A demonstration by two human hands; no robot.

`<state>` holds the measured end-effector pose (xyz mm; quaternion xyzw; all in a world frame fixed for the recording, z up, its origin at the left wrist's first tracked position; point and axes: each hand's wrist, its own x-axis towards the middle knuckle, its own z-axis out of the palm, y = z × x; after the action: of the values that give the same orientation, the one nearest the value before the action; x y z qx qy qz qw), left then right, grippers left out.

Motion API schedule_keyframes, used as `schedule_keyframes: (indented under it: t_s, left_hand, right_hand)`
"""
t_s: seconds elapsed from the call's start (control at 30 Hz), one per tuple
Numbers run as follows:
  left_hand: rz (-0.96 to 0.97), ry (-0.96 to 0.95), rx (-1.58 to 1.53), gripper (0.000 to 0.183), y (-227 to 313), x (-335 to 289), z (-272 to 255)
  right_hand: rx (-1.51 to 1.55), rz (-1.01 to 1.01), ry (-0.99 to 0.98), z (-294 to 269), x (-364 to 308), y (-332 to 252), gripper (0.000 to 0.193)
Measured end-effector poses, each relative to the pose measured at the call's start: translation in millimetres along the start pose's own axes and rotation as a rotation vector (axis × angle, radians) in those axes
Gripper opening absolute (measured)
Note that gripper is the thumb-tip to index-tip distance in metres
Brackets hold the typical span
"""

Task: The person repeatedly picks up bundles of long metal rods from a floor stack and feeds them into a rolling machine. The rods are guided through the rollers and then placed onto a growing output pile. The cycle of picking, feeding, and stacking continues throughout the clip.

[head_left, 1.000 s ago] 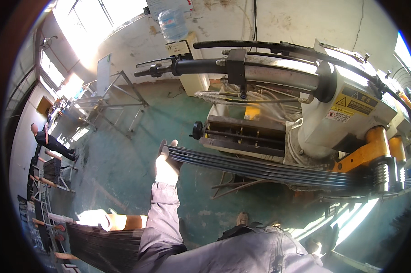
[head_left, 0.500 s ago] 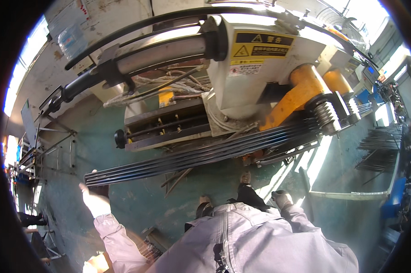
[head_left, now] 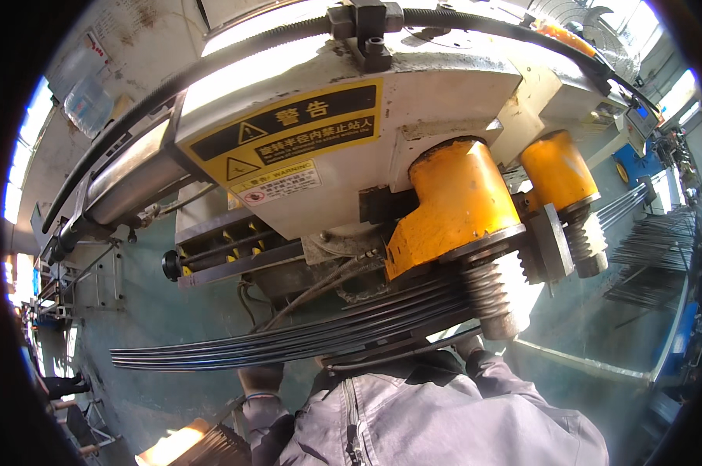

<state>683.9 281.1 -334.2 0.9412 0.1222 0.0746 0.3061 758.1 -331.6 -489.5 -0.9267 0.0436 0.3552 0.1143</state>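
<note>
A bundle of long dark steel rods (head_left: 211,353) runs from the left across to a grey threaded roller (head_left: 494,295) under the yellow housing (head_left: 452,202) of a big white bending machine (head_left: 304,179). My left hand (head_left: 259,379), in a light glove, reaches up from below and grips the bundle near its middle. My right hand (head_left: 469,347), in a dark glove, is up against the rods just under the roller; its fingers are hidden. My grey jacket fills the lower edge.
A second yellow housing (head_left: 557,167) with its own roller stands to the right. Piles of rods (head_left: 646,248) lie on the green floor at the right. A metal frame (head_left: 94,272) stands at the left, another person (head_left: 59,384) beyond it. Ribbed rods (head_left: 211,446) lie at the lower left.
My head has come closer to the machine and turned right. My left hand has slid from the rods' left end toward their middle, and my right hand has come up under the roller.
</note>
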Motion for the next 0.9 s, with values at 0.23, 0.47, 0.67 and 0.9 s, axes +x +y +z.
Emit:
schedule_keyframes:
  t_s: [0.23,0.47,0.67,0.9]
  left_hand:
    - [0.095,-0.186,0.512,0.024,56,15,9]
    - [0.074,-0.21,0.304,0.032,71,24,-2]
    - [0.48,-0.131,0.622,0.028,84,25,-8]
    - [0.01,-0.046,-0.544,0.031,77,31,-28]
  right_hand:
    - [-0.012,-0.137,0.09,-55,23,51,0.043]
    - [-0.067,-0.373,0.512,-58,9,5,0.044]
    - [0.847,0.026,0.565,-127,-101,-35,0.033]
    - [1.428,-0.142,0.884,-245,-164,-88,0.041]
